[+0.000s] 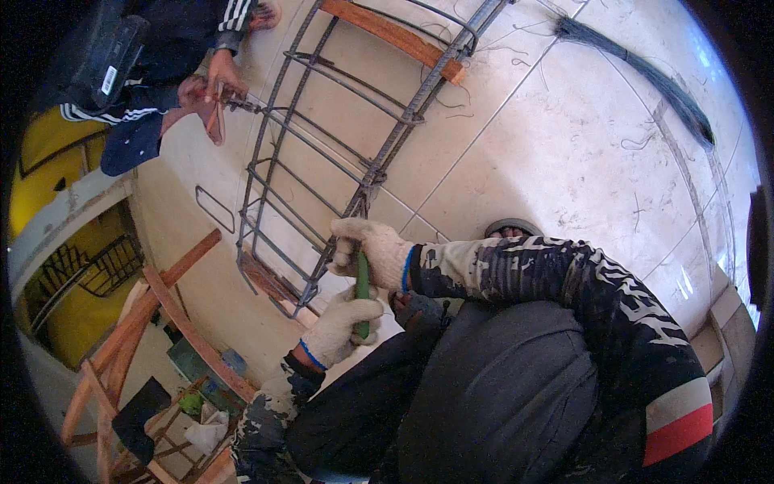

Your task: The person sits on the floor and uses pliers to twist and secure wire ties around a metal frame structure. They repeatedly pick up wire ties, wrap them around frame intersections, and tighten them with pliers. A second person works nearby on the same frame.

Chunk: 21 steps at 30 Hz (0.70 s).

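Both my hands wear white knitted gloves and grip what look like green-handled pincers (362,294). My left hand (337,329) is closed round the lower end of the handle. Above it, my right hand (375,248) is closed round the upper part, beside a long rebar. A dark metal part shows just past the right hand's fingers; the jaws are not clear. The hands are at the near end of a rebar cage (310,149), made of long bars with rectangular stirrups. Whether the tool touches the bar cannot be made out.
Another person's hand (226,77) works at the cage's far left side. A wooden plank (395,36) lies across the cage. One loose stirrup (215,210) rests on the tiled floor. A bundle of tie wire (645,77) lies far right. Wooden trestles (129,339) stand left.
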{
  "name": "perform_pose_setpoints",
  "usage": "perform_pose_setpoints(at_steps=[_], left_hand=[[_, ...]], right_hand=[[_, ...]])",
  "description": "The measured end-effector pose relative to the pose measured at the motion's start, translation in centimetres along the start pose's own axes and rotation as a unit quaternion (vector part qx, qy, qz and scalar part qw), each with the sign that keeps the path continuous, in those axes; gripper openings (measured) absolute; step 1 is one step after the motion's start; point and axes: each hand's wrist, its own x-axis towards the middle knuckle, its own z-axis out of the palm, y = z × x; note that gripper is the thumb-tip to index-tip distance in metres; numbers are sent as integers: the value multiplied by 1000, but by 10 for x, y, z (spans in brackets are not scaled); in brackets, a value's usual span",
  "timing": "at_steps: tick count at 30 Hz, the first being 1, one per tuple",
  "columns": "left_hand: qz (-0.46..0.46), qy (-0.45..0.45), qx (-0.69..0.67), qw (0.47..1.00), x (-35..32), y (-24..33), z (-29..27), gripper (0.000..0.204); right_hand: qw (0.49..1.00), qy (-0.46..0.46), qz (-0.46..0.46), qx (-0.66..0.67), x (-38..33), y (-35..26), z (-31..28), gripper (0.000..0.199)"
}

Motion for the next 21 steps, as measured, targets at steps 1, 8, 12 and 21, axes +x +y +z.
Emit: perform_pose_setpoints(at_steps=[1,8,12,21], left_hand=[[-8,-79,-147,986,-2,-1,5,24],[25,39,129,991,0,15,6,34],[108,248,526,806,-22,35,46,79],[107,354,590,718,-5,3,40,75]], right_hand=[[999,-37,0,25,-4,-3,0,21],[999,44,24,-8,-16,-16,7,21],[980,176,-38,-89,0,-6,21,23],[941,219,-36,-256,11,1,9,24]])
